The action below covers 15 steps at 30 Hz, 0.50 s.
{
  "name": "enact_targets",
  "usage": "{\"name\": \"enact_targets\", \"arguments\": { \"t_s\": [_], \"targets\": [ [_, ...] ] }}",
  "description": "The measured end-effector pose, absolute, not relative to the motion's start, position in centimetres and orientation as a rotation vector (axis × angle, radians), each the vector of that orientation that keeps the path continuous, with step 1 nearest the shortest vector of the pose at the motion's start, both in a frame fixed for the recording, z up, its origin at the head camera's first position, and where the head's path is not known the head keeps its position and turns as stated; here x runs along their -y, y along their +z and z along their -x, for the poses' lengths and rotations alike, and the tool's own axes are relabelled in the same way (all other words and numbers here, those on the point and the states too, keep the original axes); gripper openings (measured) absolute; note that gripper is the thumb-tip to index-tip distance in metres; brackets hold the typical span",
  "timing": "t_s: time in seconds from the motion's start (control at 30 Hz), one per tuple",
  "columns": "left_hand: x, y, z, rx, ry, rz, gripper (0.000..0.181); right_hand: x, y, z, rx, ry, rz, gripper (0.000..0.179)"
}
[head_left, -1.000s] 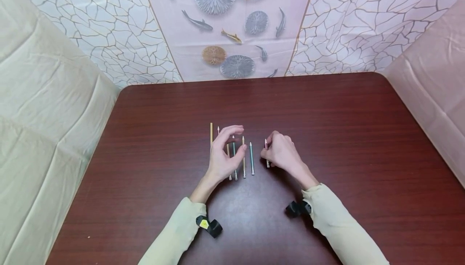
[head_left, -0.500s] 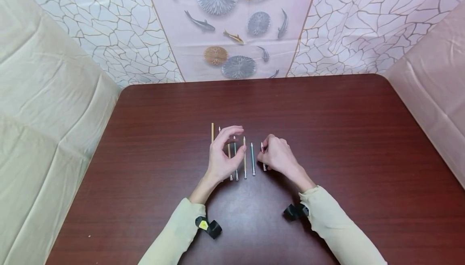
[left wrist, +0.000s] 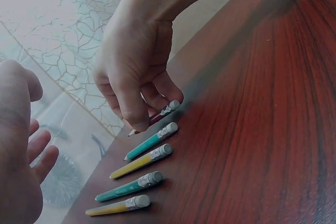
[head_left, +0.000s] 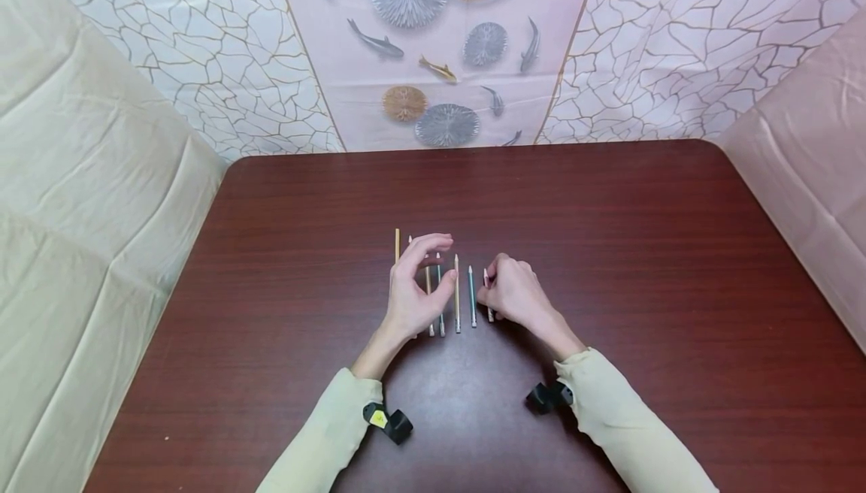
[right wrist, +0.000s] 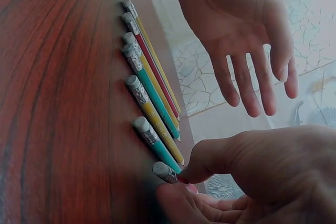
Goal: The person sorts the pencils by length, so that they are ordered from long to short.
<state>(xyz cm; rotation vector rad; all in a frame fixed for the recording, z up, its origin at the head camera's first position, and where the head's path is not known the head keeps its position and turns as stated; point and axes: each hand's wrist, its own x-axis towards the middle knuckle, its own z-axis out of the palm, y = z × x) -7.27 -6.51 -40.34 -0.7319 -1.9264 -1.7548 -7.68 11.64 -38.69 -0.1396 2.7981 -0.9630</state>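
My right hand (head_left: 517,294) pinches a short red pencil (left wrist: 169,108) between thumb and fingers, at the right end of a row. Its white eraser end points toward me, and the hand covers much of the shaft. Just left of it lies a teal pencil (head_left: 472,297), then a yellow pencil (head_left: 457,301). Over the left part of the row hovers my left hand (head_left: 413,286), fingers gently curved and holding nothing. Beneath it, another teal pencil (right wrist: 149,80), another red pencil (right wrist: 152,66) and more yellow ones are partly hidden in the head view.
All the pencils lie roughly parallel on a dark reddish-brown wooden table (head_left: 304,207), tips away from me. A patterned cloth (head_left: 473,72) hangs behind the table's far edge. Pale cloths (head_left: 88,177) hang at both sides. Each wrist carries a small black camera (head_left: 399,427).
My right hand has slid left and slightly toward me with the red pencil, closing the gap to the teal pencil. The left hand has stayed about where it was.
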Motion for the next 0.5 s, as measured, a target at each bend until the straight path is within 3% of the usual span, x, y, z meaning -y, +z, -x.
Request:
{"name": "enact_targets", "arguments": {
  "t_s": [0.5],
  "targets": [
    [6.75,-40.26,7.17,1.923,-1.795,0.741,0.042,-11.43,-38.84,7.62,-2.787,-0.954,0.16,0.019]
  ]
}}
